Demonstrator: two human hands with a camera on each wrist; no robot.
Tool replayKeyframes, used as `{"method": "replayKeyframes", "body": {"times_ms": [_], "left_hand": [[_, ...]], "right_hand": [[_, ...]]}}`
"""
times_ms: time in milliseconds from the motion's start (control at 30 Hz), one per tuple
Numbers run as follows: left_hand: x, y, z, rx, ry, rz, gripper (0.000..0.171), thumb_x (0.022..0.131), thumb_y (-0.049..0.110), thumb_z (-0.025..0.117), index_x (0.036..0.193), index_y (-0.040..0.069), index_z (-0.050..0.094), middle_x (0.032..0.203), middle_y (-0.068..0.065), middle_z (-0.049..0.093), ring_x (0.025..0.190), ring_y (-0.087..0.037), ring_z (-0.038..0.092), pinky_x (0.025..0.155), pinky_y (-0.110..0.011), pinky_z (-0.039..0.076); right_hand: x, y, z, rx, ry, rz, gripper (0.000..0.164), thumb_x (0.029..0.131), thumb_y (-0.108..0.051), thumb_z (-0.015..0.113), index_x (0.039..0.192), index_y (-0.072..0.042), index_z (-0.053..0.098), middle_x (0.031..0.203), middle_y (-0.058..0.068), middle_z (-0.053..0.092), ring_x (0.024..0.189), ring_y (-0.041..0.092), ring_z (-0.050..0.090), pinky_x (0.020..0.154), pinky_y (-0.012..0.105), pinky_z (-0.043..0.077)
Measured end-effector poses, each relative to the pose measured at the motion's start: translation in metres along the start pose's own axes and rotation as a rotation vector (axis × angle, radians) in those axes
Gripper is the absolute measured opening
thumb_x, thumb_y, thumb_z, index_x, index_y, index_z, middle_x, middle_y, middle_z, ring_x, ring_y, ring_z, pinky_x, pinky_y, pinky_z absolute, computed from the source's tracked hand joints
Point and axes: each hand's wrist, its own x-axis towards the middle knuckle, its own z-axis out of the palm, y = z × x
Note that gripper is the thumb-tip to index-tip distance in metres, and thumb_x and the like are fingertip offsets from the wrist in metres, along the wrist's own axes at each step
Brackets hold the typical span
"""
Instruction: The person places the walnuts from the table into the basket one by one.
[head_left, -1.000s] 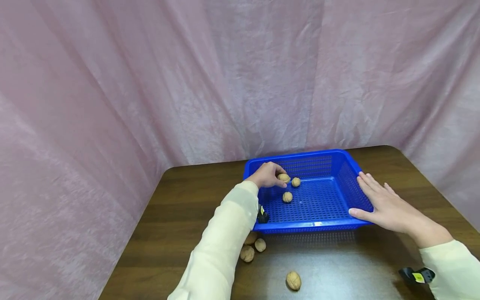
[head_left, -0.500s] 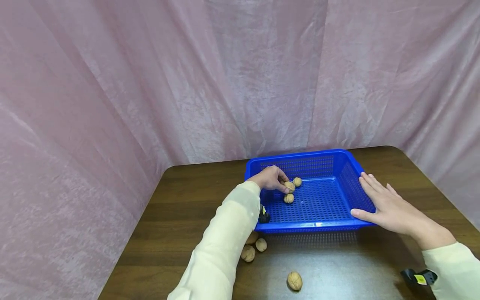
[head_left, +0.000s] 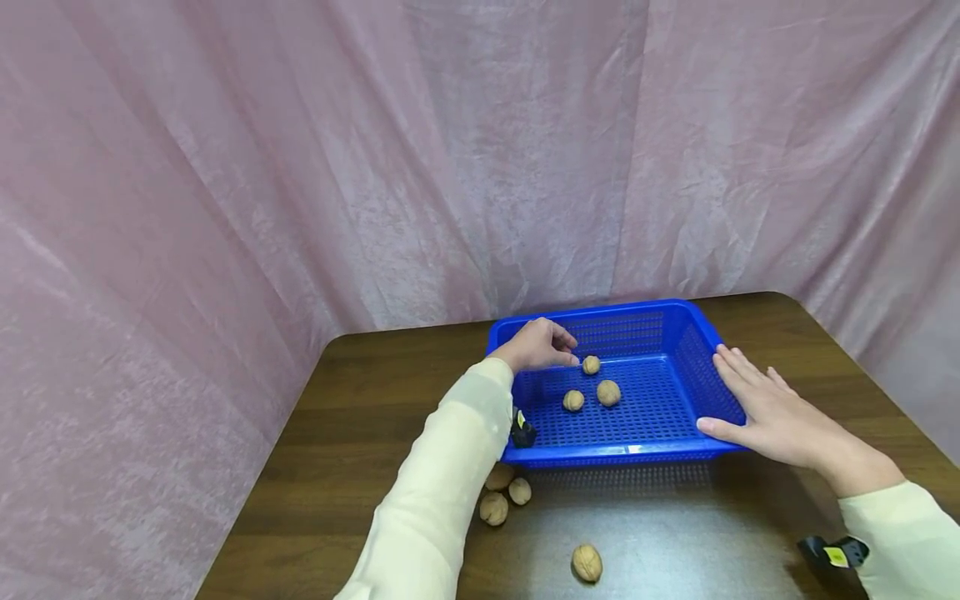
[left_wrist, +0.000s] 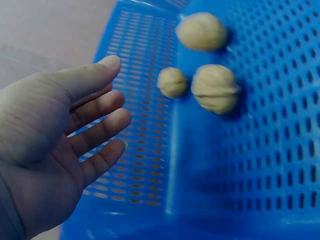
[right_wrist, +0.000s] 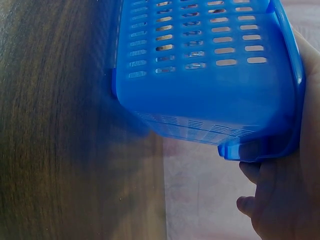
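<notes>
My left hand [head_left: 536,345] hovers inside the left part of a blue plastic basket [head_left: 585,456], fingers loosely bent and nothing held. Three walnuts lie on the basket's floor: one near the back [head_left: 591,365], one further forward [head_left: 573,400], and a third walnut [head_left: 608,392] to its right. The left wrist view shows the empty left hand [left_wrist: 75,120] apart from the walnuts. On the basket's right front corner rests my right hand [head_left: 780,417], its fingers extended along the rim and the thumb over the corner. In the right wrist view that hand [right_wrist: 280,200] is partly cut off.
Several walnuts sit on the brown wooden table [head_left: 360,417] in front of the basket, such as a small walnut [head_left: 520,491] beside the left sleeve and a lone walnut [head_left: 587,563] nearer the front. A pink curtain [head_left: 480,167] hangs behind the table.
The left hand has let go of a walnut, which now lies on the basket floor further right and forward. That hand has drawn back slightly up and left. The right hand has stayed in place.
</notes>
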Motion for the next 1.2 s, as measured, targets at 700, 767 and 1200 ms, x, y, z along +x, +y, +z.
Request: {"method": "replayKeyframes", "body": {"times_ms": [700,767,1200], "left_hand": [[-0.09,-0.002,-0.094,-0.038,0.263,-0.01,0.03,0.089,0.035,0.07,0.11,0.014,0.072,0.098,0.006,0.069,0.087,-0.01,0.063,0.075,-0.028,0.052],[-0.1,-0.016,-0.094,-0.03,0.275,-0.032,0.03,0.089,0.035,0.07,0.11,0.014,0.072,0.098,0.005,0.069,0.087,-0.011,0.063,0.076,-0.029,0.052],[-0.149,-0.098,-0.051,-0.104,0.336,-0.097,0.033,0.086,0.028,0.074,0.113,0.009,0.07,0.096,0.002,0.069,0.085,-0.011,0.064,0.074,-0.029,0.053]], "right_hand": [[0.011,0.011,-0.006,-0.004,-0.004,0.001,0.096,0.091,-0.052,0.059,0.151,0.005,0.01,0.159,0.021,0.003,0.145,0.024,-0.011,0.111,0.053,-0.014],[0.012,0.012,-0.006,-0.002,-0.005,0.002,0.096,0.091,-0.052,0.058,0.152,0.004,0.009,0.159,0.02,0.002,0.145,0.024,-0.012,0.111,0.053,-0.015],[0.01,0.011,-0.006,0.01,0.005,-0.021,0.095,0.091,-0.05,0.059,0.151,0.005,0.01,0.158,0.022,0.003,0.145,0.028,-0.01,0.11,0.057,-0.014]]}}
